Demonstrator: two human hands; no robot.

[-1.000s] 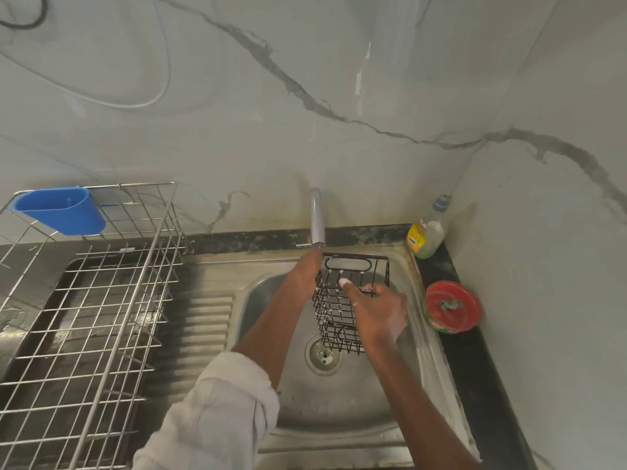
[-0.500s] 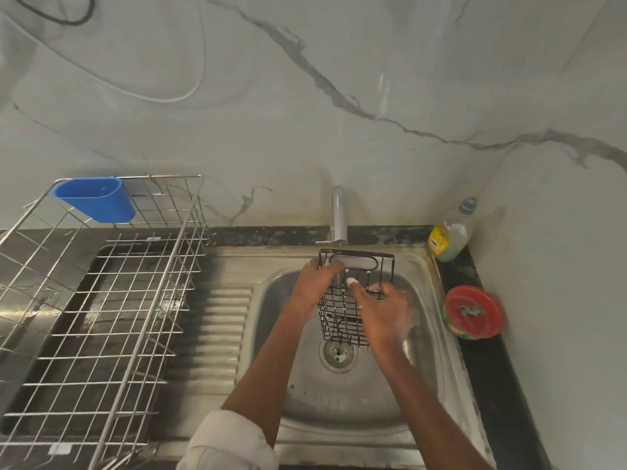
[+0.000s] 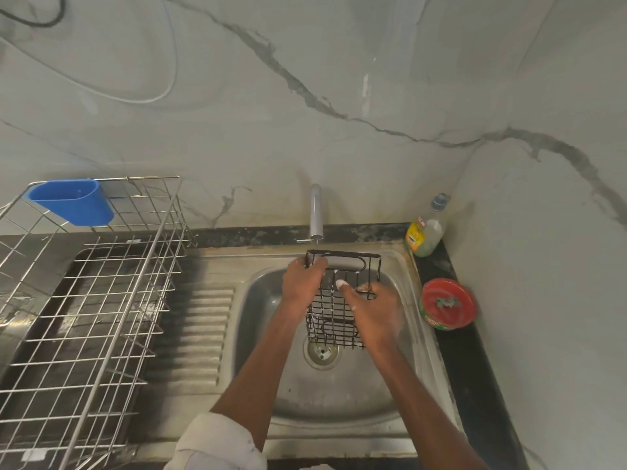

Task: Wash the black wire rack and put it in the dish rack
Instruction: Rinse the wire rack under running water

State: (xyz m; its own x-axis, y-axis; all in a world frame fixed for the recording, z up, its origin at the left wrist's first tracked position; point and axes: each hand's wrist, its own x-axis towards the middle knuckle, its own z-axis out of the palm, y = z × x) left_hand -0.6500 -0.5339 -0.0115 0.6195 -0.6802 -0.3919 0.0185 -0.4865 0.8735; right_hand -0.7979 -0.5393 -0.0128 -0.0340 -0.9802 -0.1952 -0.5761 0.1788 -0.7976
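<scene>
Presently the left hand [image 3: 302, 283] has its fingers curled round the wire rack's [image 3: 339, 300] top-left corner; the right hand [image 3: 376, 307] pinches its right side. Rack hangs over the sink [image 3: 264, 334] below the tap [image 3: 315, 212]. Step judged: rinsing. Next: carry left to the dish rack [image 3: 101, 300].

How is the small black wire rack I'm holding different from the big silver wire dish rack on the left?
The black wire rack is small and dark; the silver wire dish rack is far larger and shiny. The black one is held over the steel sink by the left hand and right hand; the silver one rests on the drainboard. Both are open wire grids.
</scene>
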